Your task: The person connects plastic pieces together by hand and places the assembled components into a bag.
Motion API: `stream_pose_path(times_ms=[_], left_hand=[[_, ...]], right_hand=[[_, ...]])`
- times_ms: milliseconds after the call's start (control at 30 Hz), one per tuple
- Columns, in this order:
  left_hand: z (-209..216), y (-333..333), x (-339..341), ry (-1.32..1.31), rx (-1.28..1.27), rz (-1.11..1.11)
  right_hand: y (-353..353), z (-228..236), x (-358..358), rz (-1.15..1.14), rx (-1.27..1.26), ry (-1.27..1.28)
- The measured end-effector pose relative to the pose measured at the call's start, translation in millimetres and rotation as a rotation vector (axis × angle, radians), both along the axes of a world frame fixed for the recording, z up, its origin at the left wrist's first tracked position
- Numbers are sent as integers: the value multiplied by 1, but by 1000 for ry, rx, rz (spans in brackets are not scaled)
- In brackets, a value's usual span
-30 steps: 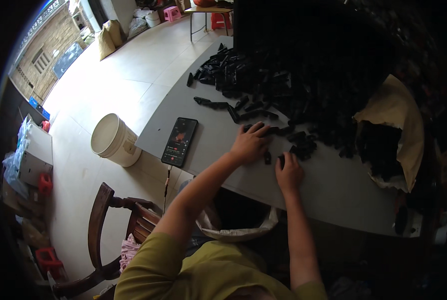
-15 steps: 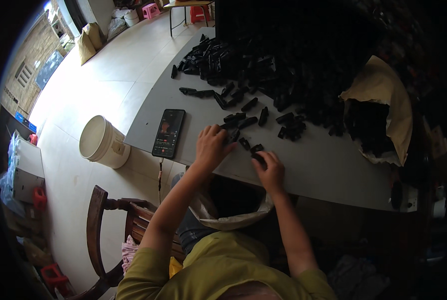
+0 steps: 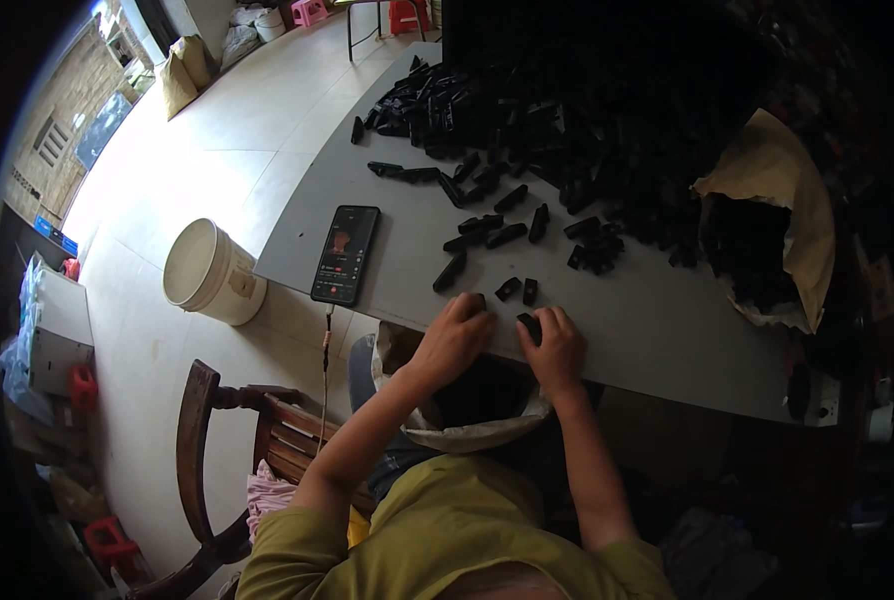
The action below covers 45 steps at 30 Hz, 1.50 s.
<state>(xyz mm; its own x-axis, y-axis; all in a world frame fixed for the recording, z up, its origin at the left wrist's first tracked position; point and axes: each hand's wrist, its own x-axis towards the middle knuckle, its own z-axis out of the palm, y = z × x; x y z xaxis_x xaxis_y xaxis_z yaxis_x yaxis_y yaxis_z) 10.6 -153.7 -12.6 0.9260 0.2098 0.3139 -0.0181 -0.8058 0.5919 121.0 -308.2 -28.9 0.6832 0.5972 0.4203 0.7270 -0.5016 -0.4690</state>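
My left hand [image 3: 455, 338] is at the table's front edge, fingers curled, with a dark bit of a small black plastic piece showing at the fingertips. Beside it, my right hand [image 3: 557, 350] pinches another black plastic piece [image 3: 529, 328] between thumb and fingers. Just beyond the hands lie two short black pieces [image 3: 519, 290], close together. A longer black piece [image 3: 450, 272] rests farther left, near several others like it. Below my hands, an open pale sack [image 3: 472, 436] sits at my lap, its inside dark.
A big heap of black pieces [image 3: 427, 100] covers the far part of the grey table [image 3: 657, 345]. An open brown paper bag [image 3: 812, 225] stands at the right. A phone [image 3: 346, 255] with a cable lies at the left; a white bucket [image 3: 207, 272] and wooden chair [image 3: 195, 450] stand beyond.
My left hand has moved right and toward me, leaving a long black piece on the table. My right hand has drawn slightly toward me, and two short pieces now lie together beyond it.
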Motion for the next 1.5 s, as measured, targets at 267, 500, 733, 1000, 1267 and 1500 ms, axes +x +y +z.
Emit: stream_pose_path(times_ms=[267, 500, 733, 1000, 1267, 1500], left_hand=[[9, 14, 6, 112, 39, -198], [-3, 21, 9, 16, -326, -178], [-7, 28, 14, 95, -401, -213], [-3, 27, 8, 63, -260, -241], [-1, 53, 31, -182, -99, 397], [-16, 61, 28, -37, -765, 217]], right_hand=[[0, 11, -6, 40, 250, 444], [-16, 12, 2, 295, 157, 354], [-15, 15, 3, 282, 154, 407], [4, 10, 6, 366, 60, 334], [34, 8, 20, -55, -139, 154], [0, 11, 24, -92, 702, 1227]])
